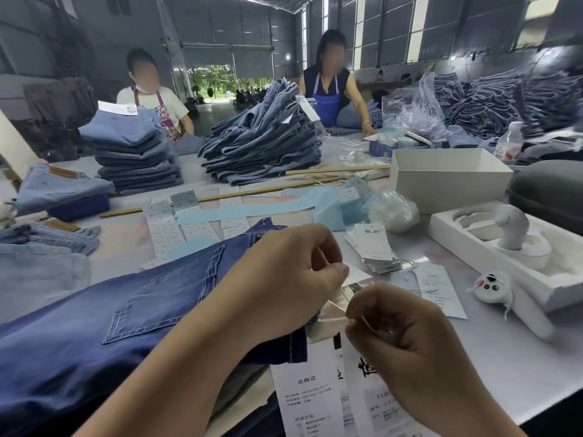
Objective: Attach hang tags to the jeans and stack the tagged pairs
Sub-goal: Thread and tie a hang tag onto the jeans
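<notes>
Both hands are working at my bench's near edge: left hand [284, 279] and right hand [407, 339] pinching string [328, 320] beside jeans [126, 326]; 2 workers are standing opposite in the warehouse.

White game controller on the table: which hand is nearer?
Right. The right hand pinches a string just left of the white controller; the left hand, resting on the dark jeans, is farther left.
</notes>
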Available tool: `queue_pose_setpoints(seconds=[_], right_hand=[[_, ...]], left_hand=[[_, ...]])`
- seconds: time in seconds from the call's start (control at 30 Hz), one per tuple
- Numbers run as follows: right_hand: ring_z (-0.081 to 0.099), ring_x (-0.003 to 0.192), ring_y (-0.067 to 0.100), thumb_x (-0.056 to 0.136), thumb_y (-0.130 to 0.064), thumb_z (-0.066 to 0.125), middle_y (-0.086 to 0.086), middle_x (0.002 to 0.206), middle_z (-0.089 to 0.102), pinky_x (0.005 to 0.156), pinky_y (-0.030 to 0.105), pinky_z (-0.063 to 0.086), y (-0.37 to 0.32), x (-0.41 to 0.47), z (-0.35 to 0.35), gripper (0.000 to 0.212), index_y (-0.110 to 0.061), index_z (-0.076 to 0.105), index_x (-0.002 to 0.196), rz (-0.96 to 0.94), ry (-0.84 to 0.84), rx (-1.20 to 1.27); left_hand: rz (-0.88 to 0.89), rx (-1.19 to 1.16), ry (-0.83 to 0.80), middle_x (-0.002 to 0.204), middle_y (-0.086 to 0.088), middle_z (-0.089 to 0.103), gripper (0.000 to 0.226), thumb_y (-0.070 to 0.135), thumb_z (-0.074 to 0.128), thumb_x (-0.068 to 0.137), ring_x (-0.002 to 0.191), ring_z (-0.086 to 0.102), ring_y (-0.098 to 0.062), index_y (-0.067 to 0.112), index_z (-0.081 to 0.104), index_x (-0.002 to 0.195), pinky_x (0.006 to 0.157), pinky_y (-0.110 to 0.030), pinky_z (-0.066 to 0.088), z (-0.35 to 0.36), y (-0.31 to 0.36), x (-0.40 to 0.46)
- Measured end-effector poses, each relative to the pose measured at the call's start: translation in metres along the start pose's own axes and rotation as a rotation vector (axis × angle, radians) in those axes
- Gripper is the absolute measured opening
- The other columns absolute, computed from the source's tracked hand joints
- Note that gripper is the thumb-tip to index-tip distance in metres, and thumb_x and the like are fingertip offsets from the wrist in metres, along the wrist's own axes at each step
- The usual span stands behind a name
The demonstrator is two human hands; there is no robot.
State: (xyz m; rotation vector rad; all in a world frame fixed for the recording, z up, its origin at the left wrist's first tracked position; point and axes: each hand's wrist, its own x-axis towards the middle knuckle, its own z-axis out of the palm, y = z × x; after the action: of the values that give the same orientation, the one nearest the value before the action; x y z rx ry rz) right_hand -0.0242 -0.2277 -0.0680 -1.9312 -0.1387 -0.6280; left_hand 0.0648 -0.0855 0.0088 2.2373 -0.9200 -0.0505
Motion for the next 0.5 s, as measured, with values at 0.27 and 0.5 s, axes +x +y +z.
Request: queue_pose_setpoints(seconds=[0.27,0.5], right_hand=[[0.055,0.059,0.027,0.081,0.003,0.074,0.012,0.070,0.060,0.055,0.024,0.048,0.007,0.004,-0.012,0.029,-0.024,0.065,0.086,0.011,0.127,0.125],[0.068,0.064,0.025,0.072,-0.030,0.077,0.007,0.076,0.070,0.059,0.030,0.058,0.000,0.009,-0.013,0.024,-0.032,0.063,0.091,0.069,0.145,0.165]], left_hand=[[0.061,0.153,-0.137,0.097,0.026,0.054,0.014,0.050,0.060,0.090,0.088,0.049,0.011,0.043,0.064,0.101,0.067,-0.010,0.037,0.004,0.005,0.001],[0.106,0.207,-0.207,0.096,0.020,0.057,0.015,0.045,0.058,0.094,0.092,0.053,0.003,0.036,0.071,0.096,0.077,-0.020,0.046,0.006,0.005,0.006]])
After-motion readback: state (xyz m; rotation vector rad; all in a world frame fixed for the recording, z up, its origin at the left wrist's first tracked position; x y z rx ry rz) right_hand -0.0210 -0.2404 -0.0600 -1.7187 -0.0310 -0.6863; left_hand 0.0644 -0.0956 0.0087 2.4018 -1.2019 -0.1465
